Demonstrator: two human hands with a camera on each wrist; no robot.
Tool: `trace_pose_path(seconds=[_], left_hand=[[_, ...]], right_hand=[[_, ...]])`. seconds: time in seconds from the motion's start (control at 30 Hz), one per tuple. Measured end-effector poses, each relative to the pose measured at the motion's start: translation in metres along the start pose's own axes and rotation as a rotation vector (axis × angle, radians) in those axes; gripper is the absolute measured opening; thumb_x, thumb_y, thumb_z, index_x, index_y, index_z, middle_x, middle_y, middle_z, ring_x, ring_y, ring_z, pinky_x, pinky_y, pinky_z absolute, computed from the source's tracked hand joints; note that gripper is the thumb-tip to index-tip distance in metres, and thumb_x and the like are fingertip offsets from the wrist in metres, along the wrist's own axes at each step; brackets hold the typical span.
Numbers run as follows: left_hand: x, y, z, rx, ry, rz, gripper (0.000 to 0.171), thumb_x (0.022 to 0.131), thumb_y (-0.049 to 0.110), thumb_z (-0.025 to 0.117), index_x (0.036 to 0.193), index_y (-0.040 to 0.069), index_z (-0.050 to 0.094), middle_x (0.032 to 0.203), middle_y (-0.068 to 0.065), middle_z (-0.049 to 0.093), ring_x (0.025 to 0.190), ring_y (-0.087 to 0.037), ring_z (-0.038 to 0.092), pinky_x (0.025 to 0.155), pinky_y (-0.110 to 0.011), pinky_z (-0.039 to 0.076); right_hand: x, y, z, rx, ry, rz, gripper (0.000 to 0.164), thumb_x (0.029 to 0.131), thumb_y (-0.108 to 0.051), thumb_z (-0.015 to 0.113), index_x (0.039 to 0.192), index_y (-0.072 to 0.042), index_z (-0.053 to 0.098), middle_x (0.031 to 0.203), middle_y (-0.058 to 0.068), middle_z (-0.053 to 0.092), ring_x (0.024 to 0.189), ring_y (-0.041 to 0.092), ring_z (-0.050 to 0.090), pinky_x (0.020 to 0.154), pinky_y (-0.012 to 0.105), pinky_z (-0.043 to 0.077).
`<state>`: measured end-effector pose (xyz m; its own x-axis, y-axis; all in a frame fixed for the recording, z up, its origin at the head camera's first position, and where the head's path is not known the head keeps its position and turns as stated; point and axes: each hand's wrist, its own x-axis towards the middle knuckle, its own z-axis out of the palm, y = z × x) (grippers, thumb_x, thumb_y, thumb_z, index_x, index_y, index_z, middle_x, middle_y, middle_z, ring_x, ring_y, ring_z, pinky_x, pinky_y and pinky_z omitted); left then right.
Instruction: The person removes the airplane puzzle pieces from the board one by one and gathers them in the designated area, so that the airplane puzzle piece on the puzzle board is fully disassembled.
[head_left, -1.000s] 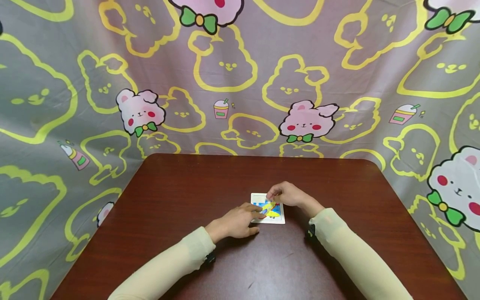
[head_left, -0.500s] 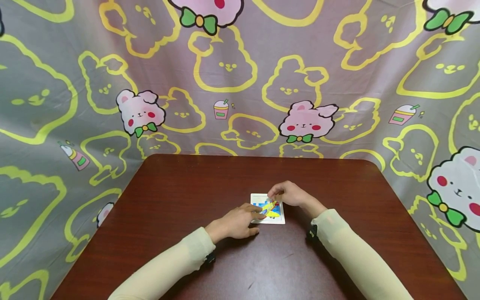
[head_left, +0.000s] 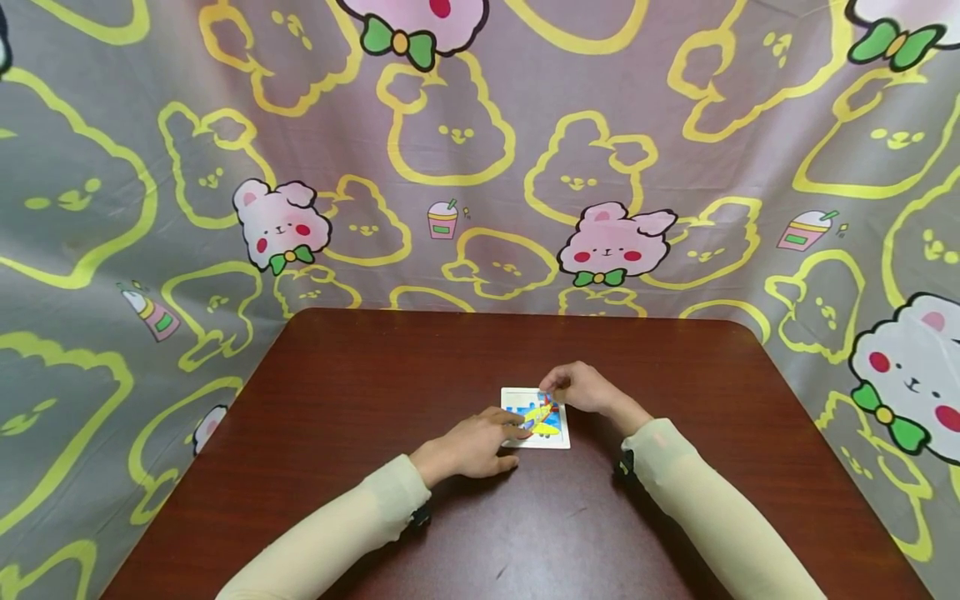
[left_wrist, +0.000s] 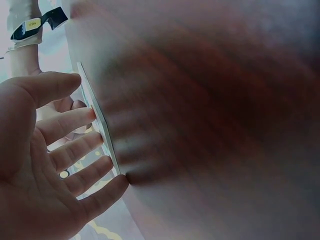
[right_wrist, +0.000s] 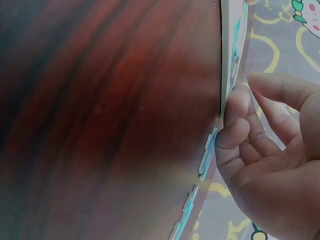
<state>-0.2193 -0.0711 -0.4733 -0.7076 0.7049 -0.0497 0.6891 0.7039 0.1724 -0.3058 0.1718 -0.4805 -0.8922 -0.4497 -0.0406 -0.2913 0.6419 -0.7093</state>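
Note:
A small jigsaw puzzle with a white frame (head_left: 557,444) lies on the table, its picture (head_left: 542,423) showing a yellow airplane on blue. My left hand (head_left: 476,443) rests on its left part, fingers spread and nearly straight; in the left wrist view the fingertips line the edge of the board (left_wrist: 95,102). At the far right corner, my right hand (head_left: 583,389) has its fingers bent, with thumb and index meeting at a red and blue puzzle piece (head_left: 546,398). The right wrist view shows that thumb and index tip close together beside the board (right_wrist: 224,55), the piece mostly hidden.
In the right wrist view, several loose puzzle pieces (right_wrist: 208,152) lie flat on the table past the board's corner, hidden behind the right hand in the head view. A brown wooden table (head_left: 390,358) reaches back to a patterned cloth curtain (head_left: 480,200).
My right hand has shifted slightly to the right along the board's far edge, and more red and blue shows in the far right corner. The left hand stays in place.

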Motion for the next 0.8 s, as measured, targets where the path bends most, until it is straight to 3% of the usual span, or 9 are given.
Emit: trace_pose_path(seconds=[0.2,0.8], left_hand=[[0.0002,-0.0004,-0.0001,0.006,0.008,0.007,0.048,0.094,0.038,0.066,0.139,0.024,0.060,0.149,-0.001,0.053,0.139,-0.021,0.047,0.109,-0.037,0.046],[0.0001,0.0002,-0.0010,-0.001,-0.001,0.004,0.048,0.094,0.038,0.065,0.140,0.024,0.060,0.149,-0.001,0.052,0.139,-0.022,0.046,0.110,-0.037,0.046]], right_hand=[[-0.0007,0.0015,0.0013,0.005,-0.010,-0.015,0.015,0.083,-0.002,0.074,0.096,-0.009,0.076,0.089,0.002,0.074,0.083,0.011,0.064,0.073,0.028,0.052],[-0.0039,-0.0030,0.0040,-0.057,0.015,0.052,0.021,0.074,-0.002,0.080,0.093,-0.011,0.077,0.087,0.001,0.072,0.081,0.012,0.060,0.072,0.028,0.049]])
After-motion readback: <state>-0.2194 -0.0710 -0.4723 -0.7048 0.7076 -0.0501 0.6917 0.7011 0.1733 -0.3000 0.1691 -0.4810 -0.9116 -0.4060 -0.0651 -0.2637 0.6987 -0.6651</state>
